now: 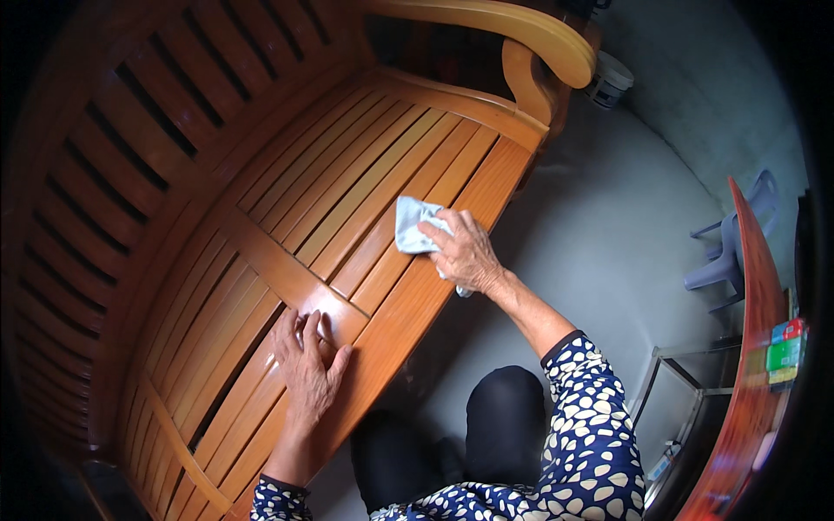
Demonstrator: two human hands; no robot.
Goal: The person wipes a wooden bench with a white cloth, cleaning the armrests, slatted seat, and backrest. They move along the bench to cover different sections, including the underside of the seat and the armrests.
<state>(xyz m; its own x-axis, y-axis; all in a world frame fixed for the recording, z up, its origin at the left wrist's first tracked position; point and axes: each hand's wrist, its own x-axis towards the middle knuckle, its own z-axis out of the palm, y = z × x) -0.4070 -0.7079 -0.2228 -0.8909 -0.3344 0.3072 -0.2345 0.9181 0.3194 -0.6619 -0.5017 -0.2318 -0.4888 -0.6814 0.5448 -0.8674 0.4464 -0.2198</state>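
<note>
A long wooden bench [276, 254] with a slatted seat and slatted back fills the left and middle of the head view. My right hand [466, 253] is closed on a pale blue cloth [413, 224], pressed against the seat slats near the front edge. Part of the cloth hangs out below the palm by that edge. My left hand [307, 360] rests on the seat beside the wide cross board, fingers spread and slightly bent, holding nothing.
A curved wooden armrest [504, 26] closes off the bench's far end. Beyond it a white bucket [611, 80] stands by the wall. At the right are a grey plastic chair [723, 252], a metal-framed stand [686, 382] and a reddish tabletop [744, 347] with small coloured boxes [784, 352].
</note>
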